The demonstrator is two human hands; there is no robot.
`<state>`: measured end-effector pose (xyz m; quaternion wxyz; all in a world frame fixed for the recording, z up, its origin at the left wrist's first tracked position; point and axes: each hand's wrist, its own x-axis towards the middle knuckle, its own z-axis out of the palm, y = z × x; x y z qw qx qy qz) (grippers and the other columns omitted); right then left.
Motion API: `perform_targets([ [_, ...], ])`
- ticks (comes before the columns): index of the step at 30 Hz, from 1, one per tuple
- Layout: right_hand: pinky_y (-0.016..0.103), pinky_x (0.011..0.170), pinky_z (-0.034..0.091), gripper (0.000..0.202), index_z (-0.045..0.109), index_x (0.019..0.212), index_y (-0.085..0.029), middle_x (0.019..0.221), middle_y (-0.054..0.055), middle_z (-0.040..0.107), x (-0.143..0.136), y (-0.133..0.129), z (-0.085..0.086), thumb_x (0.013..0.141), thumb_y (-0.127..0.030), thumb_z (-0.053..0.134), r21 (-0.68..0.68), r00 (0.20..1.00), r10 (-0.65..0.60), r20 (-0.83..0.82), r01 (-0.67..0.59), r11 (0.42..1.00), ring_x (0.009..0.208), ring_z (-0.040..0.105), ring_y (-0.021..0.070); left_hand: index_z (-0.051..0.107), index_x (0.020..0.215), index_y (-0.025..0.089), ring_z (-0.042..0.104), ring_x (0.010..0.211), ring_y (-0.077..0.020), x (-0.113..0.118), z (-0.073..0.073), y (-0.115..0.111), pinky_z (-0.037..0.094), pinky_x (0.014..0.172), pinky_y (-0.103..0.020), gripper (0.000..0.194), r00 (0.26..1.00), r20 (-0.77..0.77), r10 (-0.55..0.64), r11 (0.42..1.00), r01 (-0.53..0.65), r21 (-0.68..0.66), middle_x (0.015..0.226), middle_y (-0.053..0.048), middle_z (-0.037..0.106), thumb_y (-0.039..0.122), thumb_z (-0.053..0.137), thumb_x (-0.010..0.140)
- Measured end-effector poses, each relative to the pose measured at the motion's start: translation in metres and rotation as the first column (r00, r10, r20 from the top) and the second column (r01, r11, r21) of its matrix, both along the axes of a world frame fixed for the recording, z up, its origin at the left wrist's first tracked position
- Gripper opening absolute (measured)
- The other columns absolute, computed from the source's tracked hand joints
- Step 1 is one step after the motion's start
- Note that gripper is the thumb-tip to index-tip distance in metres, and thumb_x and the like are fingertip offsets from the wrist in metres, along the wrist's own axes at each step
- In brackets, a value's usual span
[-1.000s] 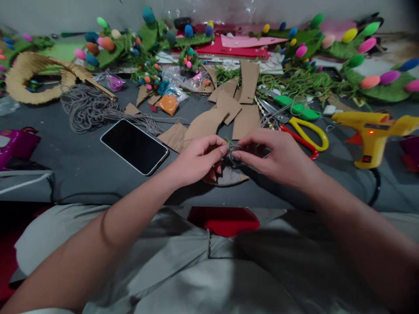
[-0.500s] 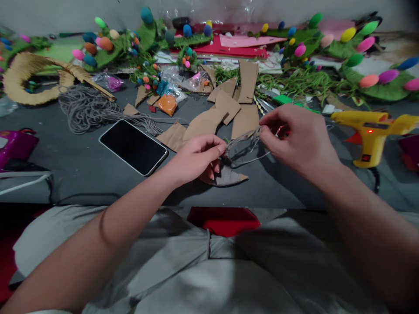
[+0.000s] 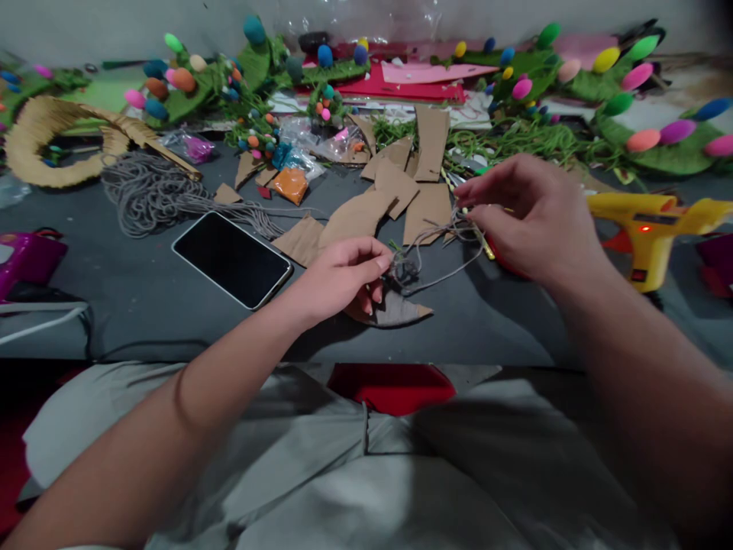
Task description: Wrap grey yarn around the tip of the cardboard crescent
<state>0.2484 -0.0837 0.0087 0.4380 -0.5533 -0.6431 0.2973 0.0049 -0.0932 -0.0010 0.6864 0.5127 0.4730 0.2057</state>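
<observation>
My left hand (image 3: 355, 279) is closed in a pinch on a tangle of thin grey cord (image 3: 405, 269) near the table's front. Just under it lies a crescent-shaped cardboard piece (image 3: 395, 312) wrapped in grey cord, its pointed tip bare; the hand covers its left part. To the right, my right hand (image 3: 527, 218) is raised over the table with thumb and fingers curled at the loose strands of the same cord. A slack loop of cord runs between the hands. A thin yellow stick (image 3: 489, 249) and a red object (image 3: 509, 260) show below the right hand, partly hidden.
A phone (image 3: 232, 258) lies left of my left hand, below a grey cord bundle (image 3: 146, 191). Cardboard cutouts (image 3: 355, 218) lie ahead. A yellow glue gun (image 3: 650, 229) with a lit red light stands at right. Green leaves with coloured balls (image 3: 647, 141) line the back.
My right hand has moved slightly up and to the right, its thumb and fingers a little wider apart. The cord between the hands hangs looser. My left hand stays in place.
</observation>
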Motion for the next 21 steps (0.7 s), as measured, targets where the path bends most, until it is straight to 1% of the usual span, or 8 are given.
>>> perform_targets([
  [1, 0.033, 0.076, 0.055, 0.017, 0.062, 0.086, -0.02, 0.097, 0.008, 0.073, -0.002, -0.004, 0.002, 0.076, -0.007, 0.066, 0.019, 0.992, 0.104, 0.078, -0.106, 0.994, 0.086, 0.069, 0.0198, 0.054, 0.086, 0.017, 0.052, 0.043, -0.0086, 0.0, 0.0, 0.0, 0.046, 0.042, -0.016, 0.011, 1.0, 0.005, -0.002, 1.0, 0.002, -0.001, 0.057, 0.002, 0.057, 0.023, 0.055, 0.096],
  [3, 0.032, 0.07, 0.053, 0.01, 0.069, 0.089, -0.021, 0.091, 0.005, 0.072, -0.007, -0.012, 0.004, 0.08, -0.016, 0.068, -0.013, 0.934, 0.296, 0.199, -0.3, 0.954, 0.076, 0.066, 0.0179, 0.054, 0.087, 0.017, 0.052, 0.043, -0.0084, 0.0, -0.001, 0.0, 0.047, 0.042, -0.016, 0.011, 1.0, 0.019, -0.012, 1.0, 0.012, -0.003, 0.058, 0.002, 0.057, 0.023, 0.054, 0.096],
  [5, 0.032, 0.067, 0.052, 0.013, 0.072, 0.096, -0.023, 0.091, 0.003, 0.073, -0.013, -0.018, 0.003, 0.083, -0.024, 0.069, -0.074, 0.871, 0.429, 0.241, -0.424, 0.903, 0.073, 0.064, 0.0175, 0.054, 0.088, 0.017, 0.052, 0.042, -0.0082, 0.0, -0.001, 0.001, 0.047, 0.041, -0.016, 0.011, 1.0, 0.018, -0.021, 1.0, 0.021, -0.007, 0.058, 0.002, 0.057, 0.023, 0.053, 0.097],
  [6, 0.032, 0.068, 0.052, 0.015, 0.072, 0.099, -0.023, 0.093, 0.003, 0.073, -0.016, -0.019, 0.001, 0.084, -0.028, 0.07, -0.089, 0.85, 0.461, 0.256, -0.454, 0.887, 0.075, 0.065, 0.0181, 0.054, 0.089, 0.017, 0.051, 0.042, -0.0082, 0.0, 0.0, 0.001, 0.047, 0.041, -0.016, 0.01, 1.0, 0.01, -0.026, 1.0, 0.026, -0.007, 0.059, 0.002, 0.057, 0.023, 0.053, 0.097],
  [9, 0.033, 0.071, 0.049, 0.016, 0.073, 0.097, -0.022, 0.092, 0.005, 0.072, -0.023, -0.019, -0.005, 0.089, -0.035, 0.066, -0.085, 0.849, 0.459, 0.26, -0.453, 0.887, 0.08, 0.064, 0.0194, 0.056, 0.091, 0.016, 0.051, 0.041, -0.0078, 0.001, 0.001, 0.001, 0.047, 0.039, -0.015, 0.011, 0.999, -0.015, -0.031, 0.999, 0.032, 0.01, 0.059, 0.002, 0.057, 0.023, 0.052, 0.098],
  [15, 0.031, 0.062, 0.042, 0.021, 0.073, 0.087, -0.022, 0.081, 0.003, 0.071, -0.024, -0.017, -0.006, 0.091, -0.04, 0.065, -0.108, 0.918, 0.349, 0.191, -0.333, 0.937, 0.069, 0.058, 0.0168, 0.057, 0.09, 0.018, 0.051, 0.04, -0.0078, 0.001, 0.001, 0.0, 0.048, 0.038, -0.015, 0.01, 0.999, -0.041, 0.014, 1.0, -0.013, 0.015, 0.057, 0.003, 0.056, 0.023, 0.053, 0.098],
  [18, 0.03, 0.057, 0.038, 0.025, 0.067, 0.08, -0.02, 0.071, 0.001, 0.063, -0.024, -0.017, -0.006, 0.093, -0.041, 0.062, -0.183, 0.919, 0.341, 0.199, -0.307, 0.934, 0.062, 0.051, 0.0144, 0.058, 0.09, 0.018, 0.051, 0.039, -0.0079, 0.003, 0.001, -0.001, 0.047, 0.037, -0.015, 0.01, 0.997, -0.065, 0.033, 0.999, -0.03, 0.035, 0.057, 0.003, 0.057, 0.024, 0.055, 0.097],
  [21, 0.03, 0.056, 0.036, 0.041, 0.059, 0.069, -0.019, 0.062, 0.001, 0.054, -0.022, -0.016, -0.006, 0.098, -0.048, 0.054, -0.323, 0.92, 0.377, 0.112, -0.324, 0.889, 0.058, 0.046, 0.013, 0.058, 0.088, 0.017, 0.052, 0.039, -0.0076, 0.004, 0.0, -0.002, 0.046, 0.037, -0.015, 0.012, 0.996, -0.077, 0.041, 0.997, -0.036, 0.061, 0.057, 0.003, 0.058, 0.023, 0.055, 0.097],
])
